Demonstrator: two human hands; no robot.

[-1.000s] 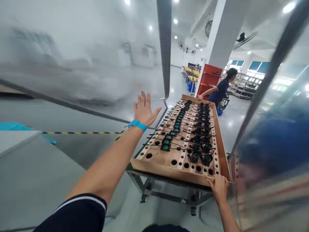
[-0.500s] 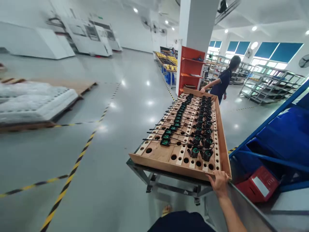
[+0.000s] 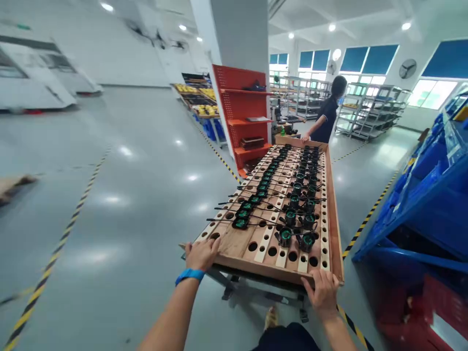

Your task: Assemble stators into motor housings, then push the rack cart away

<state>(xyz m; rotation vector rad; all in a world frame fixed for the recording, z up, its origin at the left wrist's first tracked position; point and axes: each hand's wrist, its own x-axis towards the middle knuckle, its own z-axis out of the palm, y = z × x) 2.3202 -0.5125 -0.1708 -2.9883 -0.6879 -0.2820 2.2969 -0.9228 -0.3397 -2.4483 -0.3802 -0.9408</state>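
Observation:
A long wooden tray (image 3: 234, 261) rests on a wheeled metal cart (image 3: 256, 287). Round holes pierce its base, and rows of black parts with green centres (image 3: 285, 236) and thin black cables lie in it. My left hand (image 3: 202, 253), with a blue wristband (image 3: 190, 276), is closed over the near left corner of the rim. My right hand (image 3: 323, 290) grips the near rim close to the right corner, fingers over the edge. Another person (image 3: 325, 117) holds the far end of the tray with one hand.
An orange shelf rack (image 3: 248, 107) stands by a pillar (image 3: 239, 39) at the far left of the tray. Blue bins on a blue frame (image 3: 420, 195) are on the right, with a red box (image 3: 427, 312) below. Yellow-black floor tape (image 3: 361, 229) runs alongside.
My left hand has come into view and taken hold of the near left corner. The view has turned right, and the tray and cart have moved forward, nearer the orange rack.

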